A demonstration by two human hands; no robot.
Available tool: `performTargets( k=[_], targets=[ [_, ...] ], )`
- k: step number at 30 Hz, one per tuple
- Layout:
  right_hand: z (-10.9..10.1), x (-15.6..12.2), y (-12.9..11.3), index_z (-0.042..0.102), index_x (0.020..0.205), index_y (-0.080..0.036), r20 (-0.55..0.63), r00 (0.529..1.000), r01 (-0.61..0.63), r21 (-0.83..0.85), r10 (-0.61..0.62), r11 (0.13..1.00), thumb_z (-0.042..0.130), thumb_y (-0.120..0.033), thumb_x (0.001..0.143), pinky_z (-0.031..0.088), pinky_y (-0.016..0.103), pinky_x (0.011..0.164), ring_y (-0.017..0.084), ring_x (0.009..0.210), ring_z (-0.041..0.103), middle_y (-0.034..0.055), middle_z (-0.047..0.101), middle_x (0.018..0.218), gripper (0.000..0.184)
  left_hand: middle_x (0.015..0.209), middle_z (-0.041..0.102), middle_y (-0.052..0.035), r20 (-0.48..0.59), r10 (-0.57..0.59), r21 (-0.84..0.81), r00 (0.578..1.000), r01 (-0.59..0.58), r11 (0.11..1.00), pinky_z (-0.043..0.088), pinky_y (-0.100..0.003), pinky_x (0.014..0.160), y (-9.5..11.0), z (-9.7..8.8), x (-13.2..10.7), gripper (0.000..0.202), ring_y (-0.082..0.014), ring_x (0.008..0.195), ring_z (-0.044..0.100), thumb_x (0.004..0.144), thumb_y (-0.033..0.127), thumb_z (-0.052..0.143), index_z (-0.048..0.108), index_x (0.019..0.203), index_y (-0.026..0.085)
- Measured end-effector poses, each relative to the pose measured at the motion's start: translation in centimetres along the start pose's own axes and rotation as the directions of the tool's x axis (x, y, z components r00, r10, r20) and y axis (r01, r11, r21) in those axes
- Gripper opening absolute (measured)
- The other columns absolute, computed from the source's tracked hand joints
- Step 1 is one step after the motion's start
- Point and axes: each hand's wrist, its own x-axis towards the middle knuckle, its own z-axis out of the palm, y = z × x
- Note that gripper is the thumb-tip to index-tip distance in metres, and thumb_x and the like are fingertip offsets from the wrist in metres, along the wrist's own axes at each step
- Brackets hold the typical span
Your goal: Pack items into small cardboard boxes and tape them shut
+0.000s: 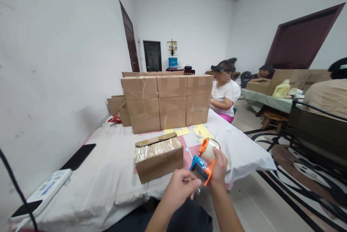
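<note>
In my right hand (220, 165) is an orange and blue tape dispenser (202, 168) with a wide roll of clear tape (210, 149), raised over the table's near edge. My left hand (182, 186) is closed in a pinch at the dispenser's lower end, where a short clear strip, apparently the tape's free end, hangs by the fingertips. Just left of the dispenser, a small cardboard box (159, 163) rests on the cloth. Shiny tape covers its top, and one flap along the far side stands slightly raised.
Behind the box, stacked cardboard boxes (172, 105) form a wall on the white tablecloth (103, 174). A power strip (50, 192) and a black phone-like slab (78, 156) lie at left. A person in a white shirt (226, 94) sits beyond the table; others sit at right.
</note>
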Motion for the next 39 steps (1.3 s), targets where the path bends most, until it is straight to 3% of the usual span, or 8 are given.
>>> performTargets(
  k=[3, 9, 19, 27, 31, 33, 36, 39],
  targets=[
    [0.0, -0.3, -0.4, 0.064, 0.081, -0.016, -0.009, 0.993, -0.116, 0.08, 0.117, 0.99, 0.077, -0.045, 0.067, 0.052, 0.028, 0.054, 0.017, 0.057, 0.062, -0.0009, 0.065, 0.066, 0.035, 0.049, 0.054, 0.0006, -0.015, -0.003, 0.024, 1.0, 0.003, 1.0, 0.03, -0.023, 0.046, 0.4, 0.1, -0.1, 0.046, -0.0092, 0.041, 0.044, 0.071, 0.058, 0.073, 0.064, 0.066, 0.014],
    [0.3, -0.7, -1.2, 0.063, 0.076, -0.016, 0.03, 0.996, -0.092, 0.097, 0.089, 0.991, 0.076, -0.046, 0.067, 0.05, 0.028, 0.053, 0.017, 0.055, 0.061, -0.0014, 0.062, 0.062, 0.034, 0.052, 0.057, -0.0005, -0.013, -0.035, 0.004, 0.999, 0.035, 0.999, 0.032, -0.024, 0.047, 0.9, 0.3, -0.3, 0.051, -0.0094, 0.042, 0.046, 0.065, 0.064, 0.075, 0.064, 0.066, 0.014],
    [0.1, -0.8, -1.7, 0.065, 0.074, -0.015, 0.008, 0.998, -0.059, 0.104, 0.058, 0.993, 0.077, -0.047, 0.066, 0.05, 0.027, 0.054, 0.015, 0.056, 0.06, -0.0007, 0.064, 0.063, 0.035, 0.049, 0.049, 0.0038, -0.107, -0.067, 0.092, 0.992, 0.077, 0.993, 0.023, -0.025, 0.047, 1.2, 1.1, -0.9, 0.032, -0.0094, 0.045, 0.036, 0.068, 0.046, 0.075, 0.063, 0.067, 0.016],
    [0.2, -1.0, -2.3, 0.066, 0.079, -0.013, 0.012, 0.999, -0.051, 0.074, 0.05, 0.996, 0.074, -0.045, 0.069, 0.051, 0.027, 0.051, 0.016, 0.053, 0.061, 0.0012, 0.066, 0.063, 0.034, 0.058, 0.058, -0.0014, -0.192, 0.094, 0.299, 0.977, -0.033, 0.954, 0.039, -0.032, 0.078, 1.1, 1.2, -1.2, 0.02, -0.0223, 0.079, 0.052, 0.073, 0.038, 0.076, 0.069, 0.069, 0.019],
    [0.7, -1.3, -2.7, 0.066, 0.076, -0.013, 0.008, 1.0, -0.031, 0.081, 0.03, 0.996, 0.076, -0.044, 0.067, 0.052, 0.027, 0.052, 0.017, 0.055, 0.063, 0.0011, 0.067, 0.065, 0.033, 0.057, 0.057, -0.0009, -0.193, 0.113, 0.297, 0.975, -0.052, 0.954, 0.038, -0.034, 0.083, 1.2, 1.0, -1.4, 0.021, -0.0226, 0.08, 0.053, 0.072, 0.037, 0.076, 0.068, 0.066, 0.019],
    [0.9, -1.5, -2.8, 0.064, 0.074, -0.014, 0.006, 1.0, -0.027, 0.083, 0.027, 0.996, 0.077, -0.044, 0.065, 0.052, 0.027, 0.052, 0.017, 0.054, 0.063, 0.0005, 0.066, 0.064, 0.034, 0.052, 0.054, 0.0013, -0.172, 0.137, 0.263, 0.976, -0.088, 0.961, 0.039, -0.033, 0.08, 1.2, 0.7, -1.5, 0.024, -0.0194, 0.07, 0.054, 0.077, 0.039, 0.07, 0.067, 0.066, 0.018],
    [1.1, -1.7, -2.7, 0.061, 0.07, -0.015, 0.001, 1.0, -0.015, 0.078, 0.015, 0.997, 0.077, -0.045, 0.066, 0.05, 0.026, 0.051, 0.015, 0.053, 0.06, -0.0013, 0.063, 0.06, 0.033, 0.044, 0.045, 0.0056, -0.08, 0.131, 0.14, 0.988, -0.119, 0.983, 0.037, -0.029, 0.063, 1.1, 0.2, -1.5, 0.037, -0.0116, 0.045, 0.044, 0.087, 0.048, 0.058, 0.062, 0.067, 0.017],
    [1.1, -1.7, -2.5, 0.06, 0.069, -0.017, 0.023, 1.0, 0.006, 0.073, -0.008, 0.997, 0.075, -0.044, 0.069, 0.049, 0.026, 0.053, 0.015, 0.053, 0.059, -0.0021, 0.061, 0.06, 0.032, 0.043, 0.043, 0.0057, -0.002, 0.13, 0.021, 0.991, -0.13, 0.991, 0.028, -0.025, 0.05, 0.9, -0.6, -1.4, 0.045, -0.0087, 0.038, 0.037, 0.087, 0.056, 0.057, 0.06, 0.067, 0.016]
  ],
)
